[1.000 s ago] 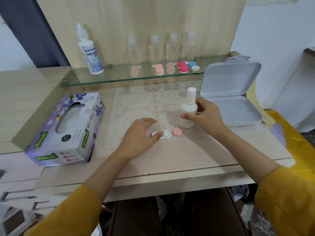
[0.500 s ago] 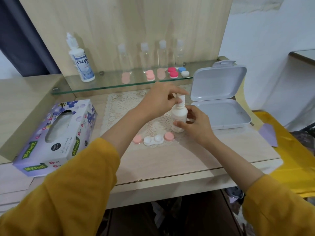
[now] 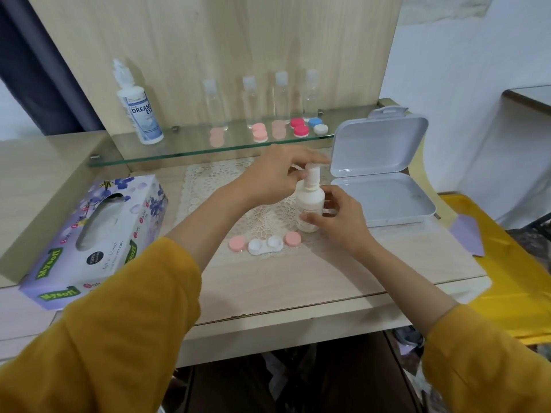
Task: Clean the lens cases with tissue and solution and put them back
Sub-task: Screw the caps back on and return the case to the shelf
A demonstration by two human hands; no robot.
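— Where is our lens case (image 3: 265, 245)?
— Open on the table (image 3: 298, 281), just in front of the bottle (image 3: 310, 204). It looks light and slick, so we'd pinch its middle bridge.
— And our fingers?
— Our right hand (image 3: 340, 225) grips the bottle's body; our left hand (image 3: 274, 177) pinches its top.

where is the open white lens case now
In the head view, the white lens case lies mid-table on the near edge of the lace mat, between two pink caps, just nearer than the white bottle.
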